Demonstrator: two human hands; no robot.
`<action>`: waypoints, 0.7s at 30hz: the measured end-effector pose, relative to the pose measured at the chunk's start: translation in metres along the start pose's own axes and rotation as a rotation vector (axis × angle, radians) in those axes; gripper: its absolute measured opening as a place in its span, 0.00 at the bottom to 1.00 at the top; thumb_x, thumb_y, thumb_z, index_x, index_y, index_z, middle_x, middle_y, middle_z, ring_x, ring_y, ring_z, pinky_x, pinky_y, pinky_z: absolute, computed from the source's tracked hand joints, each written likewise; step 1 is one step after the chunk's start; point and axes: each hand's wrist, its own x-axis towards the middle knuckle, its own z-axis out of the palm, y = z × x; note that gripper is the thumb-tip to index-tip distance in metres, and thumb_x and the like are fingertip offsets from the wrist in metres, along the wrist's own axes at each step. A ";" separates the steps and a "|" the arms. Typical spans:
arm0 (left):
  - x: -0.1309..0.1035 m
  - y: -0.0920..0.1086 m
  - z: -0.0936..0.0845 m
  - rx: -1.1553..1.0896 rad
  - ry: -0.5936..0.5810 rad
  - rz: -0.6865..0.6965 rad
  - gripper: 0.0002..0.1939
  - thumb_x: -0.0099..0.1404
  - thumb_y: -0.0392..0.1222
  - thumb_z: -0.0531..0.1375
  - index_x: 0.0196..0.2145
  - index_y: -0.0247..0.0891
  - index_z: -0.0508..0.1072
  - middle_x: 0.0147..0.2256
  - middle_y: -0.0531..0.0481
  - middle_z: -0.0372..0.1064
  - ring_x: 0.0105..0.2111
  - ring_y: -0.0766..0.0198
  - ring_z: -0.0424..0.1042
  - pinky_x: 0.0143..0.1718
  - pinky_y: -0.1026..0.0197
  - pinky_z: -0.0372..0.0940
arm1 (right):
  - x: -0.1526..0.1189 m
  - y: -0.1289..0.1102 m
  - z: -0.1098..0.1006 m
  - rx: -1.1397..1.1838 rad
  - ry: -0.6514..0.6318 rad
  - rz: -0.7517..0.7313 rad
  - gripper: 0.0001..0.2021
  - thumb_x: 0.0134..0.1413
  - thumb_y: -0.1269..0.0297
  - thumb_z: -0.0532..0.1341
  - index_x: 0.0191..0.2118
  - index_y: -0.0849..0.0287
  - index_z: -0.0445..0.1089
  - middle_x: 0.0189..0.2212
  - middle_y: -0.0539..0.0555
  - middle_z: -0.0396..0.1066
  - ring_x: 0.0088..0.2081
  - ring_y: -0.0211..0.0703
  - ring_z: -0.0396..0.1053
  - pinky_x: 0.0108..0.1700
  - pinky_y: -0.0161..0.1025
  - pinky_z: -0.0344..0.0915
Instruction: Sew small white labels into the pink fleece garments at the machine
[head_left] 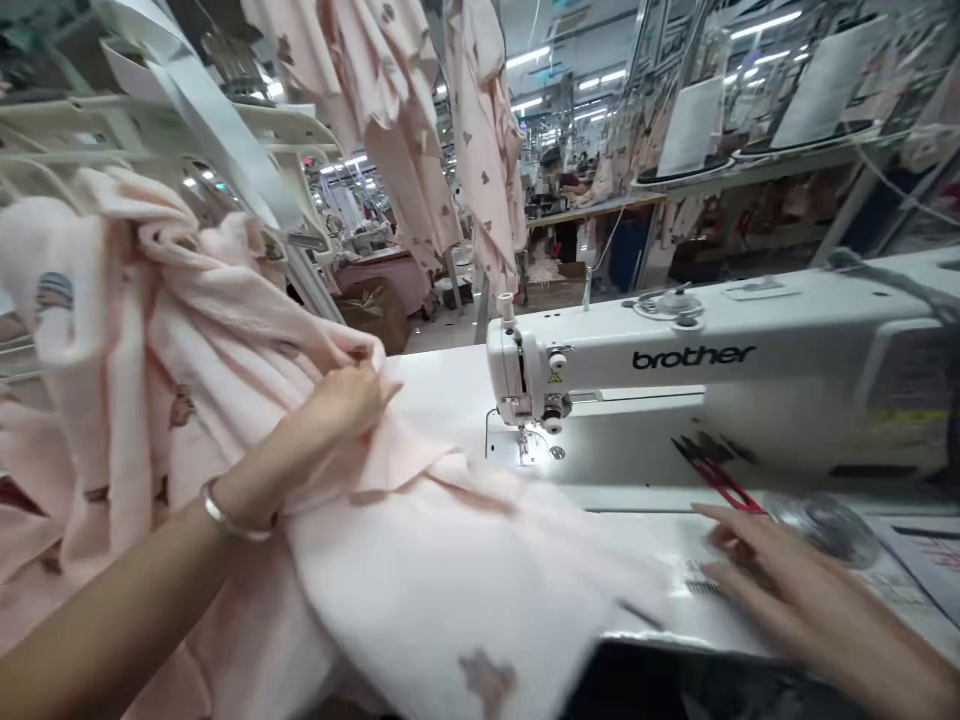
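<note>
Left hand: your left hand [346, 400] is raised over the pink fabric [420, 560], its grip pinched together on a bunched fold of the cloth, to the left of the machine head.
Bracelet: a silver bangle [229, 520] sits on that wrist.
Right hand: your right hand [780, 585] lies low on the worktop [450, 385] at the right, fingers spread and flat; its grip is apart and clamped on nothing. It is blurred.
Pink fabric: it spills from a heap at your left, across the worktop, with its edge lying just beside the needle area [525, 445]; a small bear print shows near the bottom edge.
Sewing machine: the white sewing machine [690, 375], marked "brother", stands across the right half of the worktop, behind your right hand.
Red-handled tool: a red-handled tool [716, 475] lies against the machine base, just beyond your right fingertips.
Hanging garments: pink printed garments [480, 150] hang overhead behind the machine.
</note>
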 end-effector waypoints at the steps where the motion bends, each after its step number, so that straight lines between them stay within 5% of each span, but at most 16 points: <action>1: -0.008 0.003 0.007 0.049 -0.052 0.000 0.08 0.62 0.38 0.55 0.32 0.28 0.65 0.24 0.46 0.64 0.29 0.56 0.69 0.37 0.54 0.63 | 0.002 -0.005 0.005 -0.036 0.002 -0.072 0.20 0.56 0.48 0.52 0.42 0.59 0.71 0.35 0.58 0.73 0.34 0.46 0.73 0.31 0.37 0.71; 4: -0.030 0.020 0.028 0.108 -0.232 0.108 0.06 0.64 0.37 0.54 0.32 0.32 0.67 0.29 0.44 0.67 0.30 0.58 0.68 0.35 0.58 0.62 | -0.001 -0.039 0.033 -0.103 0.102 -0.284 0.16 0.61 0.58 0.50 0.50 0.58 0.66 0.46 0.57 0.69 0.45 0.46 0.69 0.41 0.38 0.71; 8: -0.038 0.032 0.080 0.068 -0.525 0.314 0.08 0.64 0.33 0.50 0.36 0.35 0.69 0.36 0.44 0.68 0.34 0.60 0.69 0.34 0.61 0.62 | -0.010 -0.103 0.095 -0.033 0.178 -0.634 0.11 0.60 0.68 0.53 0.46 0.61 0.69 0.47 0.56 0.69 0.51 0.46 0.65 0.51 0.39 0.65; 12: -0.013 0.014 0.121 0.015 -0.614 0.313 0.05 0.61 0.39 0.57 0.35 0.38 0.71 0.36 0.49 0.69 0.33 0.63 0.70 0.32 0.65 0.63 | -0.015 -0.143 0.164 0.129 0.461 -0.596 0.16 0.62 0.73 0.46 0.32 0.60 0.69 0.38 0.55 0.73 0.48 0.45 0.67 0.57 0.45 0.58; 15: 0.022 0.000 0.124 0.025 -0.552 0.230 0.06 0.61 0.40 0.55 0.31 0.37 0.71 0.32 0.49 0.69 0.31 0.63 0.70 0.32 0.65 0.62 | -0.019 -0.155 0.192 0.182 0.610 -0.485 0.16 0.60 0.76 0.46 0.25 0.60 0.64 0.29 0.53 0.73 0.41 0.41 0.71 0.57 0.42 0.58; 18: 0.049 -0.002 0.114 0.086 -0.364 0.111 0.13 0.64 0.34 0.46 0.39 0.29 0.68 0.40 0.36 0.66 0.37 0.54 0.69 0.37 0.55 0.62 | -0.021 -0.162 0.194 0.201 0.634 -0.416 0.16 0.60 0.74 0.47 0.22 0.58 0.61 0.24 0.50 0.71 0.36 0.38 0.72 0.58 0.42 0.58; 21: 0.042 0.009 0.105 0.057 -0.339 0.156 0.14 0.63 0.30 0.45 0.40 0.27 0.68 0.42 0.33 0.65 0.40 0.53 0.68 0.40 0.54 0.62 | -0.024 -0.168 0.190 0.180 0.628 -0.370 0.14 0.60 0.70 0.50 0.23 0.57 0.61 0.26 0.51 0.72 0.37 0.39 0.72 0.57 0.45 0.59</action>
